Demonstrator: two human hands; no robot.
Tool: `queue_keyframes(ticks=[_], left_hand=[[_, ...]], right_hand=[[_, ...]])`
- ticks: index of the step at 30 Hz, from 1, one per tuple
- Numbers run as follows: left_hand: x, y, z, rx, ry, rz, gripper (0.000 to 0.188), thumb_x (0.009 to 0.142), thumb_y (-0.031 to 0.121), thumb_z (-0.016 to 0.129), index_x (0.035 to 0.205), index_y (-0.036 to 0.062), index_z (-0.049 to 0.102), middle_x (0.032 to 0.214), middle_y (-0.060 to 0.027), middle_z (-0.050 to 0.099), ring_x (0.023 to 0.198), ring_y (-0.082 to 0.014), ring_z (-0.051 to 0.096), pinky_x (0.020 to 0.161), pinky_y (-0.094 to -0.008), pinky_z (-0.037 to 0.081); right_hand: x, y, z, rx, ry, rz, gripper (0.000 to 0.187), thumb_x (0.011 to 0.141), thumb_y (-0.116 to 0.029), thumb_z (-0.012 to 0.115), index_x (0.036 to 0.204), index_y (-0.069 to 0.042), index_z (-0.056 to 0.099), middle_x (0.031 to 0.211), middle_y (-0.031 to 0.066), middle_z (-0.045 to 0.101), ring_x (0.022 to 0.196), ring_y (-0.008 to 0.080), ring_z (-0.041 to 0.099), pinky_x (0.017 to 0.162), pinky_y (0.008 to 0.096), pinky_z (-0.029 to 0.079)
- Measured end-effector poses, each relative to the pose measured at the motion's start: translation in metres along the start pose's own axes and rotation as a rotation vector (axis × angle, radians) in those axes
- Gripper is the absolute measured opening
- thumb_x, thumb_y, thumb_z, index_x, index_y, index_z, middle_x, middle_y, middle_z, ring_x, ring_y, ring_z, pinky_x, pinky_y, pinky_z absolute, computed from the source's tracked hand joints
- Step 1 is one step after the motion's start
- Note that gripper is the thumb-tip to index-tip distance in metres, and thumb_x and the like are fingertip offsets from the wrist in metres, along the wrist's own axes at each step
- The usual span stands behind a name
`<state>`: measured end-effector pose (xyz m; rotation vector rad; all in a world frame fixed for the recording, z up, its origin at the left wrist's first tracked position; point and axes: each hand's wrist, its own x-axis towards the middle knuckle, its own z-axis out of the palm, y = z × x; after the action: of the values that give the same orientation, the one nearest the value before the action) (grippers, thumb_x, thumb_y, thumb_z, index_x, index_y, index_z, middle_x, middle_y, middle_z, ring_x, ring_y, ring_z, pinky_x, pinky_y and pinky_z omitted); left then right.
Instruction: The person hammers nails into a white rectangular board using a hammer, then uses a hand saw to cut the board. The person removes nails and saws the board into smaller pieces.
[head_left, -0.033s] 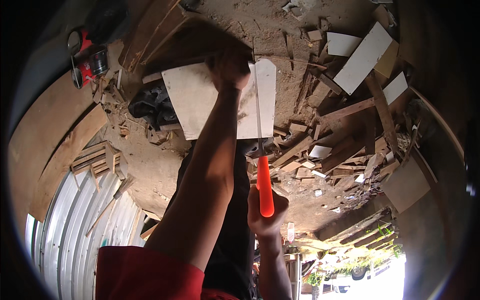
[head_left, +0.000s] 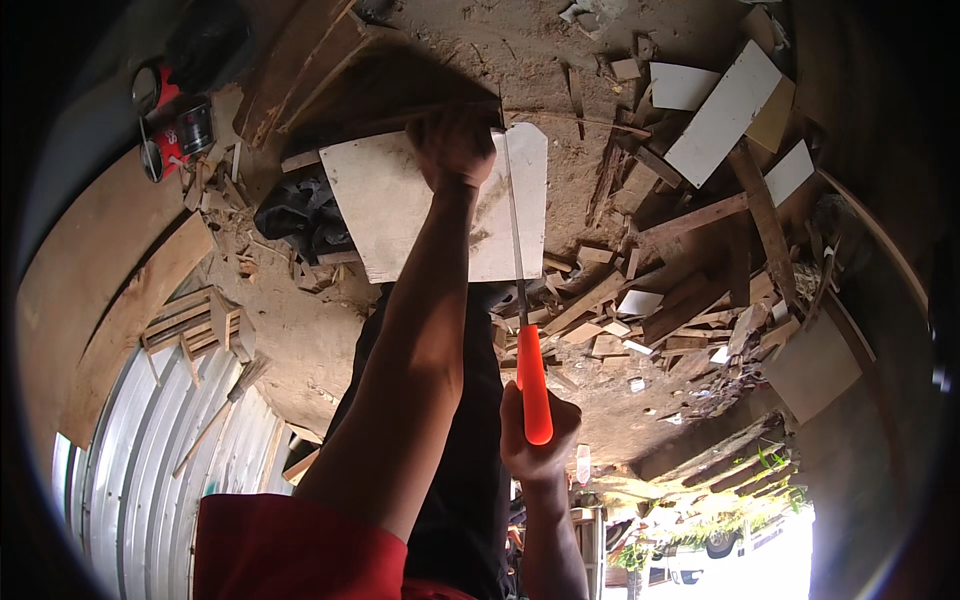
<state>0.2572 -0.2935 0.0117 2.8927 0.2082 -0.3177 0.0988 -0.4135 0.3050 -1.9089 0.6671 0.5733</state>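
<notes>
White board (head_left: 385, 215) lies before the person, mid-view, its near edge by the dark trousers (head_left: 480, 365); what bears it underneath is mostly hidden. Long thin tool with an orange handle (head_left: 535, 385), apparently a handsaw seen nearly edge-on; teeth not discernible. Blade (head_left: 517, 225) runs near to far over the board's right part, a narrow strip (head_left: 532, 210) lying to its right.

Right hand (head_left: 540, 432): fingers wrapped around the handle, clamped on it, just short of the near edge. Left hand (head_left: 455, 155): set down at the far edge, just left of the blade, fingers curled; tips in shadow, so cannot tell whether they grip the edge or only press.

Step in hand, as I judge it: sawing lengthwise along the strip, left hand steadying. Depth of cut cannot be told. Next move probably calls for more strokes kept in line, board held firm, left fingers clear of the blade, strip supported as it nears parting.

Surroundings: wood scraps (head_left: 590, 300) heaped to the right, white offcuts (head_left: 725, 115) beyond, black crumpled material (head_left: 300, 215) just left of the board
</notes>
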Motion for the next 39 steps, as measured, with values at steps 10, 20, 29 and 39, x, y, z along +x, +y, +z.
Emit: queue_keyframes(ticks=[10, 20, 29, 39], left_hand=[[-0.005, -0.002, 0.015, -0.080, 0.226, 0.060, 0.018, 0.085, 0.030, 0.055, 0.085, 0.0216, 0.071, 0.095, -0.0013, 0.068, 0.101, -0.0250, 0.058, 0.098, -0.0477, 0.033], [-0.002, -0.012, 0.020, -0.019, 0.306, 0.109, 0.019, 0.086, 0.028, 0.054, 0.088, 0.0205, 0.072, 0.095, -0.0016, 0.068, 0.101, -0.0252, 0.058, 0.098, -0.0477, 0.035], [-0.005, 0.002, 0.002, 0.098, 0.017, -0.014, 0.020, 0.086, 0.032, 0.052, 0.090, 0.0240, 0.070, 0.101, -0.0007, 0.068, 0.106, -0.0236, 0.057, 0.097, -0.0497, 0.034], [-0.003, -0.007, 0.005, -0.066, 0.155, 0.037, 0.014, 0.084, 0.030, 0.056, 0.091, 0.0234, 0.066, 0.097, -0.0003, 0.065, 0.101, -0.0246, 0.058, 0.091, -0.0491, 0.036]], right_hand=[[0.004, 0.019, 0.012, 0.045, 0.020, -0.072, 0.009, 0.081, -0.002, 0.067, 0.073, 0.000, 0.063, 0.060, 0.0117, 0.060, 0.048, 0.0238, 0.061, 0.047, 0.0329, 0.047], [0.008, -0.018, -0.013, 0.034, -0.011, 0.010, 0.023, 0.087, -0.002, 0.064, 0.065, 0.000, 0.058, 0.050, 0.0077, 0.053, 0.041, 0.0159, 0.054, 0.044, 0.0294, 0.042], [0.013, -0.006, -0.001, 0.056, 0.046, -0.046, 0.024, 0.088, -0.004, 0.063, 0.065, -0.001, 0.057, 0.051, 0.0085, 0.053, 0.041, 0.0189, 0.053, 0.043, 0.0318, 0.038], [0.038, -0.012, 0.010, -0.001, -0.003, -0.031, 0.019, 0.089, -0.004, 0.060, 0.071, 0.002, 0.060, 0.053, 0.0085, 0.055, 0.047, 0.0155, 0.058, 0.046, 0.0310, 0.041]])
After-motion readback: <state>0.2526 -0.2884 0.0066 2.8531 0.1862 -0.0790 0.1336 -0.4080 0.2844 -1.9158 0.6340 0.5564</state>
